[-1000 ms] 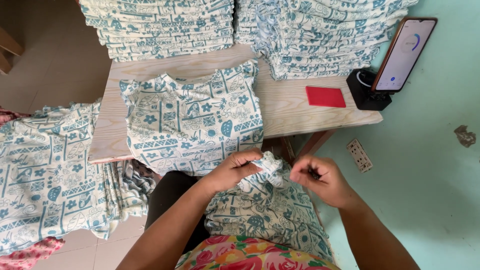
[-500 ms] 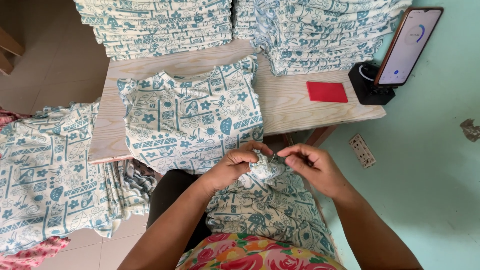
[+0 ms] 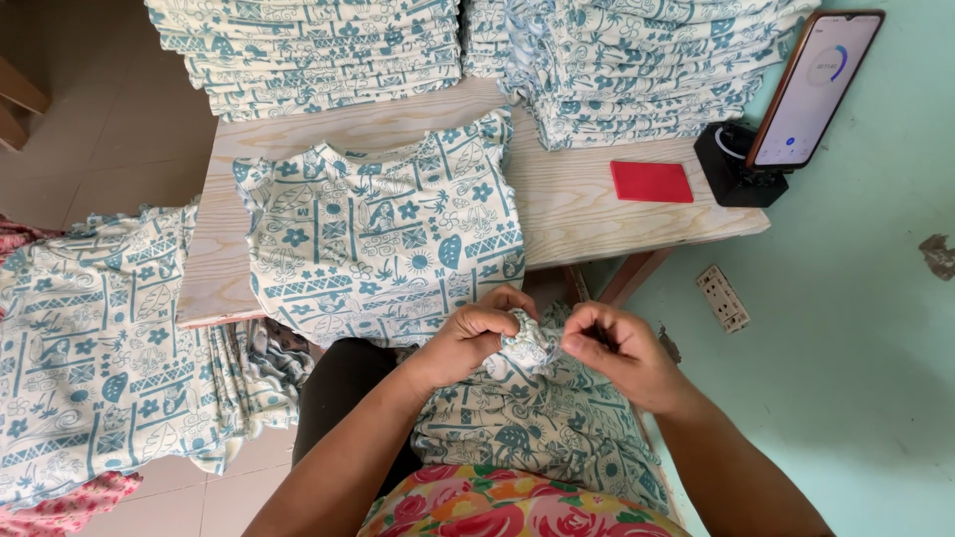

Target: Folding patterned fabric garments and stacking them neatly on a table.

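Note:
A cream garment with a teal print (image 3: 542, 428) lies across my lap. My left hand (image 3: 468, 343) bunches up a fold of it just below the table's front edge. My right hand (image 3: 617, 353) pinches the same bunched fold from the right, the fingertips nearly touching those of the left hand. A second garment of the same print (image 3: 383, 229) lies spread flat on the wooden table (image 3: 587, 219), its lower edge hanging over the front.
Two tall stacks of folded printed garments (image 3: 308, 50) (image 3: 637, 70) stand at the table's back. A red card (image 3: 652, 182) and a phone on a black stand (image 3: 811, 94) are at the right. More printed garments (image 3: 99, 348) pile at the left. A wall socket (image 3: 723, 298) sits low on the teal wall.
My hands have drawn closer together on the bunched fold, the right hand moving left to meet the left. The view has shifted slightly.

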